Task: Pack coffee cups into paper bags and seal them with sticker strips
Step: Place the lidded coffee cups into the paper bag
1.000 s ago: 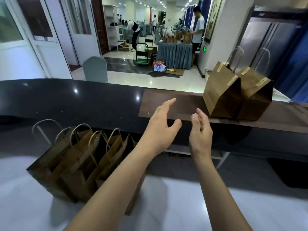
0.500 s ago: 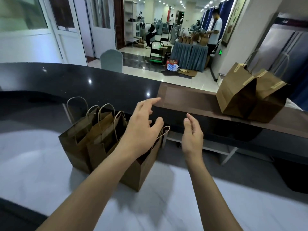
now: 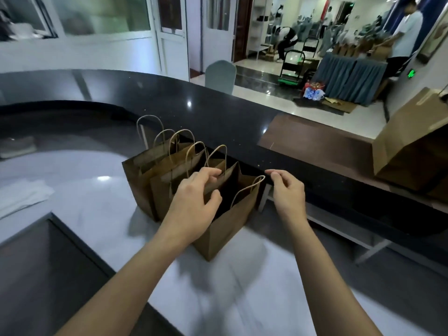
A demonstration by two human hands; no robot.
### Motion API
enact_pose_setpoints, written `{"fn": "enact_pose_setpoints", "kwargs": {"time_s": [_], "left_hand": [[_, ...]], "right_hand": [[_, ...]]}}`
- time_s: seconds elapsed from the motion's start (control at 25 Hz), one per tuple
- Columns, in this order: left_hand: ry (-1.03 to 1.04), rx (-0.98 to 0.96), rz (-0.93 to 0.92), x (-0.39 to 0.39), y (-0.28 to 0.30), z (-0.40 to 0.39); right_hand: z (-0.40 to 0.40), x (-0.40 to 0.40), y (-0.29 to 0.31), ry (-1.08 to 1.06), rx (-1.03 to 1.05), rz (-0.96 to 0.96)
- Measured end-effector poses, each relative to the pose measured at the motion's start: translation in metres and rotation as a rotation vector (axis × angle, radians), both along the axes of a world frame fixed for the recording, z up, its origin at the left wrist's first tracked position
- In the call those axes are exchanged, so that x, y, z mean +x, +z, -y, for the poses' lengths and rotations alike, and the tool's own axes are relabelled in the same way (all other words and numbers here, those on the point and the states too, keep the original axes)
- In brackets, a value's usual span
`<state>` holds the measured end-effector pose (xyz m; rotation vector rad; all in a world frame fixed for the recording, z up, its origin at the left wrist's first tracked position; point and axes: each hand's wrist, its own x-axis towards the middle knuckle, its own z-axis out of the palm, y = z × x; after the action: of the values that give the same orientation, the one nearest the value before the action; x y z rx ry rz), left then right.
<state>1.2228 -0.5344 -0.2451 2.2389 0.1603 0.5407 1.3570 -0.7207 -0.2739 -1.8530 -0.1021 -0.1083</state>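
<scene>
Left hand (image 3: 194,202) reaches in from seven o'clock, fingers curled over the front bag's (image 3: 228,224) rim. Right hand (image 3: 287,192), at three o'clock of it, hovers with fingers loosely bent, empty. Bags stand on the white counter (image 3: 84,209).

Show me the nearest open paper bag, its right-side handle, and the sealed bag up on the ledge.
nearest open paper bag (image 3: 225,226), head view, on its front wall.
right-side handle (image 3: 247,189), head view, mid-loop.
sealed bag (image 3: 409,139), head view, on its side wall.
</scene>
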Motion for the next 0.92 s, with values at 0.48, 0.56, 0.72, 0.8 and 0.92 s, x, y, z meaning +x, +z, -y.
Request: {"fn": "enact_pose_setpoints", "kwargs": {"time_s": [0.48,0.56,0.72,0.8,0.92], "left_hand": [[0.238,0.171,-0.243,-0.017,-0.046,0.010],[0.244,0.193,-0.239,-0.017,-0.047,0.010],[0.285,0.257,-0.266,-0.017,-0.048,0.013],[0.328,0.259,-0.275,-0.018,-0.048,0.013],[0.386,0.272,-0.302,-0.020,-0.050,0.013]], "right_hand": [[-0.016,0.031,-0.014,0.254,-0.227,-0.009],[-0.016,0.032,-0.015,0.260,-0.253,0.012],[-0.012,0.035,-0.015,0.312,-0.334,0.000],[-0.007,0.038,-0.014,0.346,-0.390,0.021],[-0.002,0.039,-0.013,0.406,-0.459,0.041]]}}
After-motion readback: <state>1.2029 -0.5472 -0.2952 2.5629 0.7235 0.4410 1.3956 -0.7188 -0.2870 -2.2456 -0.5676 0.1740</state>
